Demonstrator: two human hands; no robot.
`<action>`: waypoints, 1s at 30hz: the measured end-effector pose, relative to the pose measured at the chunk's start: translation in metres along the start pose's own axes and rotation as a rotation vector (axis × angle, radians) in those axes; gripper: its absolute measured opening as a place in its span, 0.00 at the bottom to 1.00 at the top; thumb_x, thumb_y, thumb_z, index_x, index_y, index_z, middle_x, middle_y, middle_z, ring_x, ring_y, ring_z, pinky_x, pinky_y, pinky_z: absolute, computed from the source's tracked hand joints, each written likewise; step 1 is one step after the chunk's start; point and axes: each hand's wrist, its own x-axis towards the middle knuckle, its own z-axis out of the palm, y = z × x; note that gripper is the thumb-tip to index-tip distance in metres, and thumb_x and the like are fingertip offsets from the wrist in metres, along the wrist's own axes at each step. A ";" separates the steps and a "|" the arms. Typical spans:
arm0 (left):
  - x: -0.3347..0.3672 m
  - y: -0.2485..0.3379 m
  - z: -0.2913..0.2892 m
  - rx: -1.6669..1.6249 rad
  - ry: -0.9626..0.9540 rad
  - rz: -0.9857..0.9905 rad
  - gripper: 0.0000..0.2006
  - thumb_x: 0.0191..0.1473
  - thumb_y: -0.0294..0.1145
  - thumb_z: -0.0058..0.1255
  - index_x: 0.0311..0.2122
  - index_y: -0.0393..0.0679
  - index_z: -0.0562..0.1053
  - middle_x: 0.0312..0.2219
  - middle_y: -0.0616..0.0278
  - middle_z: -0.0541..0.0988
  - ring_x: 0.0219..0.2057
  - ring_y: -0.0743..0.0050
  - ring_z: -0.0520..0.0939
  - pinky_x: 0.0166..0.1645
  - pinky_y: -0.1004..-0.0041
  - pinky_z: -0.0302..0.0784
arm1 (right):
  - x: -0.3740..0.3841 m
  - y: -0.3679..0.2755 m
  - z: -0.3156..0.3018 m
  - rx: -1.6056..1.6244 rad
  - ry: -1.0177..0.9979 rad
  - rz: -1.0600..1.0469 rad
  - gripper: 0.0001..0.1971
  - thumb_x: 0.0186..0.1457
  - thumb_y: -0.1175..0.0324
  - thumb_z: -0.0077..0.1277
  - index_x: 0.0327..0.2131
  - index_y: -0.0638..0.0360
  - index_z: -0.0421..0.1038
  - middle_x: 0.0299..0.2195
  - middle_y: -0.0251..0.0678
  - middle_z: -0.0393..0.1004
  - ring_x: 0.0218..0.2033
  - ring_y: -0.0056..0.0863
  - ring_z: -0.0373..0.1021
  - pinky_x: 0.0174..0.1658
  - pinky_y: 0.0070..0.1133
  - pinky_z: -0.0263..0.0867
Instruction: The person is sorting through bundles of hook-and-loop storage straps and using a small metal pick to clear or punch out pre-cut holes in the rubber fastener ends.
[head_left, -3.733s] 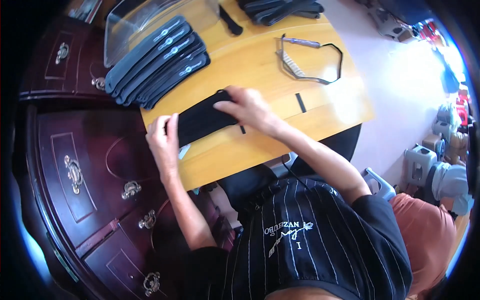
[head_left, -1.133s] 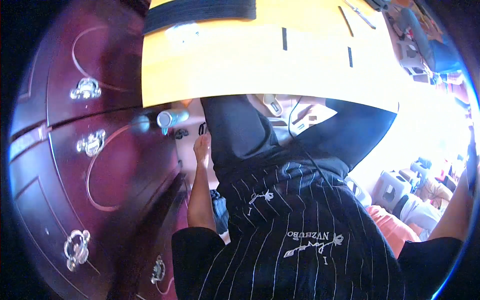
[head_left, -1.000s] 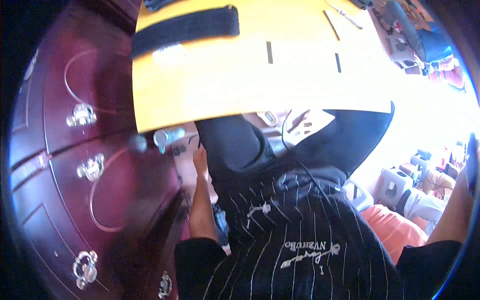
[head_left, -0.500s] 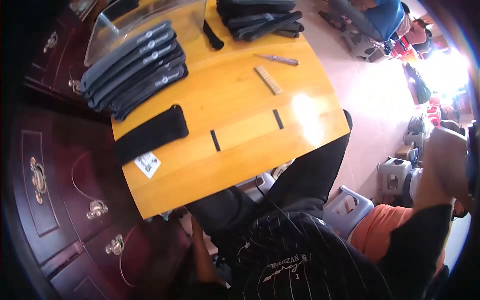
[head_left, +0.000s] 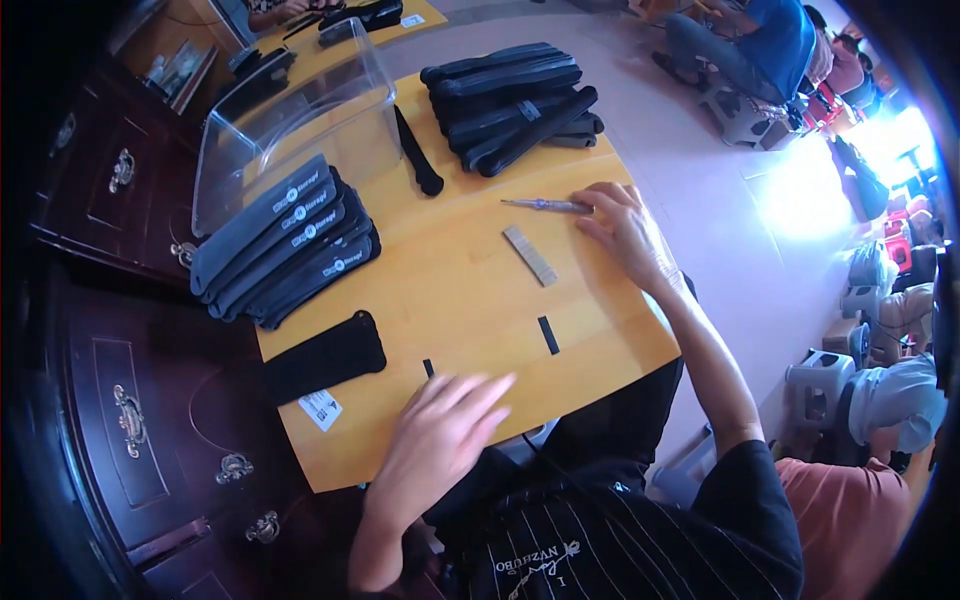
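Note:
My right hand (head_left: 622, 232) is at the table's right edge. Its thumb and fingers close on the handle end of a small slim screwdriver (head_left: 545, 205), whose thin shaft points left. My left hand (head_left: 437, 440) hovers over the near edge with fingers stretched out, slightly blurred and holding nothing. It partly covers a short black strip (head_left: 428, 367); a second black strip (head_left: 548, 335) lies to the right. Between the screwdriver and that strip rests a narrow, segmented beige-grey bar (head_left: 529, 256). A flat black fabric piece (head_left: 325, 358) lies left, partly over a white printed card (head_left: 322, 409).
Dark grey fabric pieces with white print (head_left: 290, 240) are stacked at left, before a clear plastic bin (head_left: 300, 110). Another black stack (head_left: 510, 105) stands at the back, beside a single black strap (head_left: 418, 152). Dark red drawers (head_left: 120, 420) border the left; people sit at right.
Both hands have come over the table, the right from its raised place at far right, the left from below the edge. The right now grips the screwdriver. The view has shifted.

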 end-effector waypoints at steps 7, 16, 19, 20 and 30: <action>0.133 -0.054 0.081 0.421 0.088 0.347 0.14 0.49 0.25 0.51 0.44 0.40 0.74 0.43 0.56 0.74 0.46 0.60 0.73 0.50 0.67 0.71 | 0.010 -0.016 0.021 0.120 -0.037 -0.016 0.10 0.50 0.68 0.56 0.39 0.53 0.76 0.34 0.35 0.70 0.41 0.37 0.68 0.44 0.30 0.68; 0.113 -0.123 0.020 0.394 0.209 0.138 0.12 0.48 0.19 0.51 0.40 0.35 0.75 0.43 0.49 0.75 0.53 0.51 0.73 0.56 0.62 0.71 | 0.036 -0.060 0.061 0.128 -0.053 -0.133 0.11 0.51 0.65 0.56 0.39 0.54 0.76 0.33 0.34 0.70 0.39 0.32 0.69 0.41 0.27 0.69; 0.118 -0.134 0.010 0.431 0.253 0.107 0.12 0.48 0.15 0.50 0.40 0.33 0.74 0.43 0.49 0.75 0.52 0.49 0.73 0.55 0.61 0.72 | 0.043 -0.067 0.075 0.151 -0.057 -0.118 0.11 0.51 0.65 0.56 0.39 0.54 0.76 0.33 0.34 0.70 0.40 0.32 0.69 0.41 0.27 0.69; 0.120 -0.138 0.009 0.434 0.257 0.098 0.12 0.47 0.14 0.50 0.40 0.33 0.74 0.43 0.49 0.75 0.52 0.49 0.73 0.56 0.61 0.72 | 0.046 -0.069 0.078 0.165 -0.047 -0.103 0.11 0.51 0.64 0.56 0.39 0.54 0.76 0.33 0.34 0.70 0.40 0.33 0.69 0.41 0.27 0.69; 0.144 -0.067 -0.088 0.796 0.536 0.103 0.14 0.57 0.37 0.50 0.42 0.38 0.75 0.42 0.53 0.77 0.47 0.58 0.76 0.50 0.63 0.70 | 0.052 -0.071 0.046 0.177 0.047 -0.115 0.11 0.49 0.65 0.58 0.37 0.54 0.74 0.35 0.34 0.69 0.41 0.34 0.67 0.42 0.29 0.69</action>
